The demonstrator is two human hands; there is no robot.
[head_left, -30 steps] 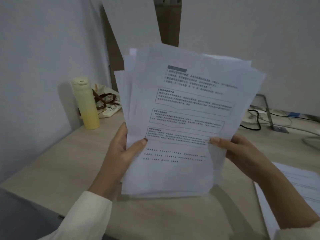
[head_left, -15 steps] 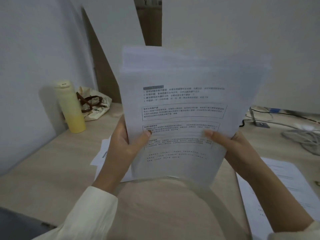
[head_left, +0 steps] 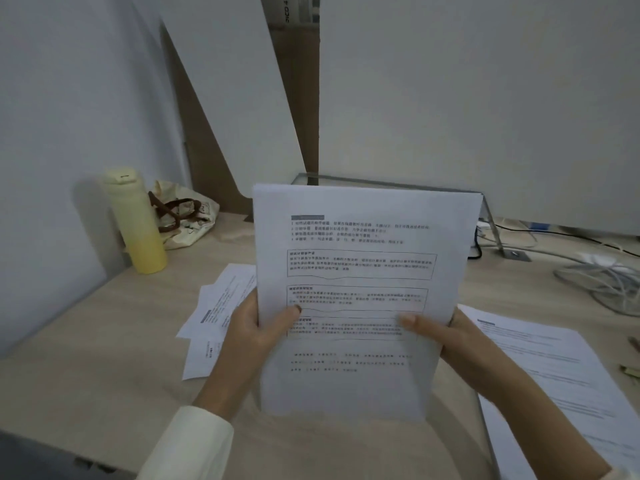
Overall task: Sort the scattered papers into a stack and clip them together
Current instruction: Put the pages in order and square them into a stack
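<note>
Pale wooden table (head_left: 104, 358), squared stack of printed papers (head_left: 356, 271) held upright above it, loose sheets (head_left: 221, 306) lying flat at left, more sheets (head_left: 554, 375) at right, left hand (head_left: 252, 327) and right hand (head_left: 446, 337) gripping the stack's side edges, yellow bottle (head_left: 136, 220) near the wall

Office or study workspace: light wood-grain desk (head_left: 104, 341) pushed against plain white walls, printed text sheets (head_left: 221, 306) scattered flat on it, more printed pages (head_left: 554, 368) at right. Black and white cables (head_left: 602, 278) tangle at the far right, near what looks like a metal monitor stand (head_left: 488, 216). Personal items in the left corner: pale yellow flask (head_left: 136, 220), cloth tote bag (head_left: 183, 216) with brown handles. Brown cardboard (head_left: 294, 98) leans behind white panels
</note>
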